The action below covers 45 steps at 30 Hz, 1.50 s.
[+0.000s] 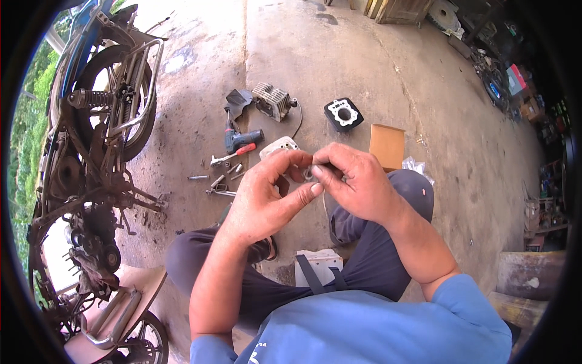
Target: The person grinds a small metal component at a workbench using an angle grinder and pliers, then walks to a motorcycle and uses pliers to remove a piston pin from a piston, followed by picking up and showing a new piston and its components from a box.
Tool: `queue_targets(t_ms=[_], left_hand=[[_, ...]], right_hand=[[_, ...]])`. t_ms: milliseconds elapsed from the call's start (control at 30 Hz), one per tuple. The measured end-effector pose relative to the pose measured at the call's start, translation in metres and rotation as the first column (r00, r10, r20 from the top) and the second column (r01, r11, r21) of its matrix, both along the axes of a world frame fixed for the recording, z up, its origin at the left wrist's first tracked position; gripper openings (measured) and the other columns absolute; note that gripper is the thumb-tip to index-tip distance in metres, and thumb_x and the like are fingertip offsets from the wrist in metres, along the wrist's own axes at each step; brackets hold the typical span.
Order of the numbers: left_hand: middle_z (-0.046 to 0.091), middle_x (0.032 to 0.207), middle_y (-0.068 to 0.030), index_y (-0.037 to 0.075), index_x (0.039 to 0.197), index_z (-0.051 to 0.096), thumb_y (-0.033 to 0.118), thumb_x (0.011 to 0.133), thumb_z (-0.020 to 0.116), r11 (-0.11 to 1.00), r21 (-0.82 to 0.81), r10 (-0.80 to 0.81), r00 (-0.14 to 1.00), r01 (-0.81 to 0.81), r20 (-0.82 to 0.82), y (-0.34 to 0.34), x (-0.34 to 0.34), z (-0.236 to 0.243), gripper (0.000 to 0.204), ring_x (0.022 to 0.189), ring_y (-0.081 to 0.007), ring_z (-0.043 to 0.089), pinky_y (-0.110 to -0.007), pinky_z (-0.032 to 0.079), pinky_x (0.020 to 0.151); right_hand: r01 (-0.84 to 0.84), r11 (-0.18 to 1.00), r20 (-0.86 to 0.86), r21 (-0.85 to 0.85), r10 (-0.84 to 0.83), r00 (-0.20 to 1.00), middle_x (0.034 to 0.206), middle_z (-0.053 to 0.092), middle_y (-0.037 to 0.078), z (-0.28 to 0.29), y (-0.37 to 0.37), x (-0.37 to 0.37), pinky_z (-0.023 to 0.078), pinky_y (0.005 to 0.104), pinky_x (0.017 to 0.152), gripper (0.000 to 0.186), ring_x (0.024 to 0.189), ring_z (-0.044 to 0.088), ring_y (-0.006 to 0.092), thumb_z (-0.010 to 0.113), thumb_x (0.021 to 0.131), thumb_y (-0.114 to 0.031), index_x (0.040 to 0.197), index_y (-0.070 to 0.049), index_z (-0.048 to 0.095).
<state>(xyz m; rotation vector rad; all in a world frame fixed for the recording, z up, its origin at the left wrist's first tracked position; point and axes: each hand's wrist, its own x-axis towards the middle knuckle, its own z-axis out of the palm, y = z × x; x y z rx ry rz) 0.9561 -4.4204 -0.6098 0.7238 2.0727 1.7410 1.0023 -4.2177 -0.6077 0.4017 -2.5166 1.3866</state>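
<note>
My left hand (267, 194) and my right hand (357, 182) meet above the floor in front of me, fingertips together. Between them shows a small, pale metallic bit (308, 175), ring-like but too small and covered to name. My right thumb and fingers pinch at it; the curled fingers and thumb of my left hand close in from the other side. Partly hidden behind my hands lies a light metal engine cover (280, 146). A black engine cylinder (344, 114) and a finned cylinder head (273, 101) stand farther off.
Left of my hands lie a cordless drill (239, 140), a red-handled ratchet (236, 153) and several sockets and bolts. An open cardboard box (387, 147) and clear plastic wrapping (417, 167) are by my right knee. A partly stripped motorcycle (97, 139) stands along the left.
</note>
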Motion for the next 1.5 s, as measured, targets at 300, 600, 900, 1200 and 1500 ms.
queue_targets(t_ms=[300, 600, 900, 1200, 1500], left_hand=[[0.052, 0.087, 0.0066, -0.003, 0.125, 0.062, -0.001, 0.095, 0.065, 1.000, -0.027, -0.008, 0.989, 0.012, 0.145, 0.006, 0.002, -0.007, 0.030, 0.077, -0.0017, 0.045, -0.019, 0.038, 0.066], [0.055, 0.082, 0.0066, -0.002, 0.110, 0.066, -0.002, 0.092, 0.066, 0.993, -0.118, 0.018, 0.997, -0.008, 0.081, 0.005, -0.002, -0.016, 0.018, 0.075, -0.0019, 0.046, -0.020, 0.039, 0.065], [0.063, 0.076, 0.0035, -0.003, 0.093, 0.069, 0.002, 0.092, 0.074, 0.987, -0.134, 0.066, 0.985, -0.088, -0.157, 0.010, 0.001, -0.019, 0.008, 0.074, -0.0020, 0.053, -0.021, 0.046, 0.068], [0.060, 0.074, -0.0127, 0.001, 0.085, 0.066, -0.003, 0.076, 0.069, 0.974, -0.195, -0.020, 0.823, -0.112, -0.568, 0.010, 0.006, -0.020, 0.010, 0.066, -0.0314, 0.061, -0.035, 0.052, 0.070], [0.061, 0.076, -0.0095, 0.003, 0.084, 0.064, -0.003, 0.077, 0.073, 0.986, -0.017, 0.106, 0.715, -0.164, -0.691, 0.011, 0.009, -0.016, 0.013, 0.063, -0.0267, 0.062, -0.036, 0.050, 0.057]], right_hand=[[-0.051, 0.993, -0.120, 0.109, 0.064, 0.991, 0.093, 0.069, 0.016, -0.014, 0.007, -0.003, 0.055, 0.0396, 0.072, 0.015, 0.082, 0.068, 0.0353, 0.072, 0.090, -0.004, 0.104, -0.001, 0.068], [-0.063, 0.998, -0.061, 0.017, 0.064, 0.996, 0.089, 0.069, 0.016, -0.014, 0.003, -0.001, 0.054, 0.0374, 0.067, 0.014, 0.076, 0.069, 0.0316, 0.071, 0.089, -0.002, 0.102, -0.001, 0.069], [-0.031, 0.990, -0.024, 0.139, 0.035, 0.999, 0.083, 0.066, 0.017, -0.013, 0.004, 0.001, 0.053, 0.0399, 0.065, 0.012, 0.073, 0.067, 0.0327, 0.071, 0.086, -0.003, 0.097, 0.000, 0.066], [-0.125, 0.975, -0.019, 0.182, 0.131, 0.991, 0.079, 0.065, 0.013, -0.016, 0.008, -0.001, 0.050, 0.0375, 0.062, 0.013, 0.065, 0.061, 0.0292, 0.067, 0.087, -0.006, 0.098, 0.000, 0.065], [0.169, 0.615, 0.510, -0.770, 0.434, 0.742, 0.081, 0.066, 0.001, -0.024, 0.009, 0.002, 0.050, 0.0237, 0.061, 0.013, 0.069, 0.061, 0.0077, 0.057, 0.104, -0.013, 0.103, -0.003, 0.065]])
